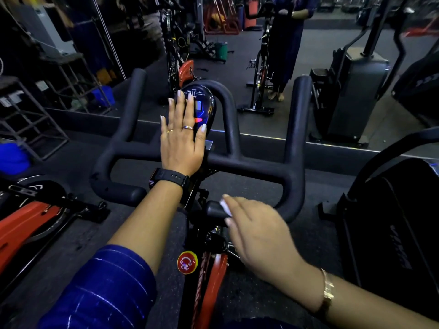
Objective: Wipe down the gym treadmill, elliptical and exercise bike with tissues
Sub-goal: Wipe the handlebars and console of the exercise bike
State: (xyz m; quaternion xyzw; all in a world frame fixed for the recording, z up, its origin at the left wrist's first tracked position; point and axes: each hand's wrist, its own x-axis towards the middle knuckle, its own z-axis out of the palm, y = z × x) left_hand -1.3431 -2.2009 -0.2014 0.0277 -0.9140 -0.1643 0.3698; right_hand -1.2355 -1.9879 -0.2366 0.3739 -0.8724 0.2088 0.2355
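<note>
Small white tissue, lower centre of the frame, pinched under the curled fingers of the right hand against a stub grip end of the exercise bike handlebar. Probably best done by wrapping the tissue round the grip, sliding along its length, then turning to a clean face. Crossbar lying left to right across mid-frame, two horns pointing up-frame. Left hand flat, fingers straight, pressed on the console at centre.
</note>
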